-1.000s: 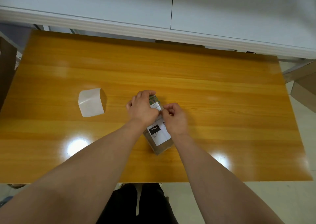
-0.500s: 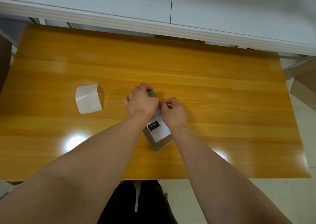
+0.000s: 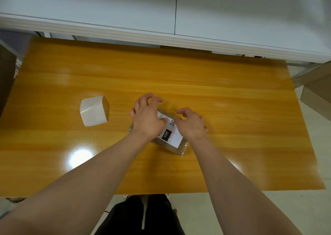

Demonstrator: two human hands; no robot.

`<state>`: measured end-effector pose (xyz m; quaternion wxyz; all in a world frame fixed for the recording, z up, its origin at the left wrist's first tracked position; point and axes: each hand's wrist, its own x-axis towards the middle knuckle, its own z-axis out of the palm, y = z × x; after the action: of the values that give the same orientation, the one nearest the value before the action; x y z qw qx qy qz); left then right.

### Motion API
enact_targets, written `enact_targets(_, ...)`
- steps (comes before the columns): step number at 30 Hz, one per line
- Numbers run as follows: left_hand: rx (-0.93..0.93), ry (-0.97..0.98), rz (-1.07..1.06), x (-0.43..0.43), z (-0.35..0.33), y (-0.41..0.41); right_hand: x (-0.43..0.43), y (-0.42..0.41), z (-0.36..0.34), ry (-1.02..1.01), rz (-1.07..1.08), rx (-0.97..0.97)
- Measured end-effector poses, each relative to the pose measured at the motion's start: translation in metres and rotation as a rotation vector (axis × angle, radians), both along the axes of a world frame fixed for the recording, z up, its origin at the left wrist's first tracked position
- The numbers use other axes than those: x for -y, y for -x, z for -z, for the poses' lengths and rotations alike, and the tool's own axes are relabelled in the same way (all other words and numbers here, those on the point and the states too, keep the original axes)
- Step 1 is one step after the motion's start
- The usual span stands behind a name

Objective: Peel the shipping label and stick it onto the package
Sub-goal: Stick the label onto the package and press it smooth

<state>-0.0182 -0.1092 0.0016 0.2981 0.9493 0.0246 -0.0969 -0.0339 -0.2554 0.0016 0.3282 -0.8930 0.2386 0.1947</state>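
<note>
A small brownish package (image 3: 180,148) lies flat on the wooden table (image 3: 232,109), tilted diagonally. A white shipping label (image 3: 174,136) with a black "15H" block and a QR code sits on its top face. My left hand (image 3: 146,117) hovers over the package's left part, fingers spread and loosely curled, its heel over the label's left edge. Over the package's right side is my right hand (image 3: 190,124), fingers loosely curled and holding nothing. The parts of package and label under both hands are hidden.
A curled white backing sheet (image 3: 93,113) lies on the table to the left of my hands. Cardboard boxes (image 3: 317,89) stand off the table's right edge. A white wall ledge (image 3: 161,36) runs behind the table. A dark object (image 3: 6,77) stands at the far left.
Both hands have let go of the package's far end and their fingers have spread apart. The package now lies flatter, with more of the label showing.
</note>
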Motion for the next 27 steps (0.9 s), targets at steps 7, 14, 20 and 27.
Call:
enact_targets(7, -0.109, 0.025, 0.140, 0.001, 0.015, 0.008, -0.003, 0.011, 0.005, -0.131, -0.087, -0.014)
enact_targets(14, -0.096, 0.084, 0.003, 0.005, 0.020, 0.004, -0.006, 0.018, 0.013, -0.184, -0.015, 0.048)
enact_targets(20, -0.081, 0.090, -0.036, 0.009, 0.019, 0.006, -0.017, 0.019, 0.020, -0.193, 0.128, 0.115)
enact_targets(27, -0.088, 0.089, -0.098, 0.014, 0.017, 0.005, -0.022, 0.014, 0.031, -0.197, 0.204, 0.154)
